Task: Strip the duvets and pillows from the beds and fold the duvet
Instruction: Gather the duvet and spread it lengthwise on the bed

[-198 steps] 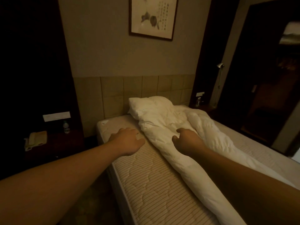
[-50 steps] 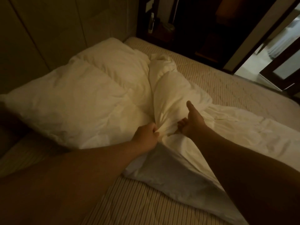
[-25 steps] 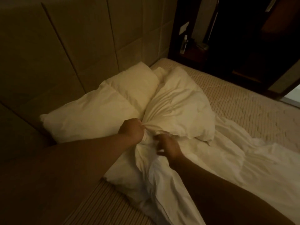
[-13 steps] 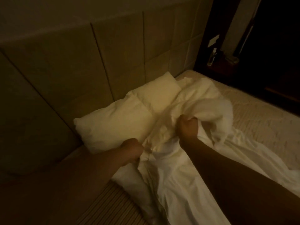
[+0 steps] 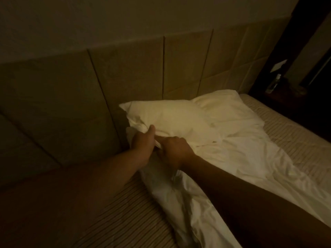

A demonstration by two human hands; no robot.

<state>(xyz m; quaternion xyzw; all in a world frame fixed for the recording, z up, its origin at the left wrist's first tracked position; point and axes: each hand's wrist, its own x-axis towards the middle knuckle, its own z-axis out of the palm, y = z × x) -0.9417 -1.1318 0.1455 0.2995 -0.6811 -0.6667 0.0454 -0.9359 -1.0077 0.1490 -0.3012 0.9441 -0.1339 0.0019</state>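
- Head view, dim warm light: both bare forearms reach forward over the bed, hands close together near the headboard (image 5: 125, 77)
- left hand (image 5: 143, 142) has its grip clenched on a bunch of white fabric at the near corner of the pillow (image 5: 170, 117), thumb lying up along the pillow's edge
- right hand (image 5: 174, 151), just beside the left and nearly touching it, has its grip curled round the crumpled white duvet (image 5: 241, 158); its fingertips are hidden in the folds
- the pillow lies at the head of the bed, against the padded headboard; a second pillow (image 5: 227, 108) sits to its right, touching it
- the duvet trails from the hands down across the bare striped mattress (image 5: 125, 212), rumpled and unfolded
- a small bottle (image 5: 273, 85) stands on the dark nightstand (image 5: 286, 99) at the far right
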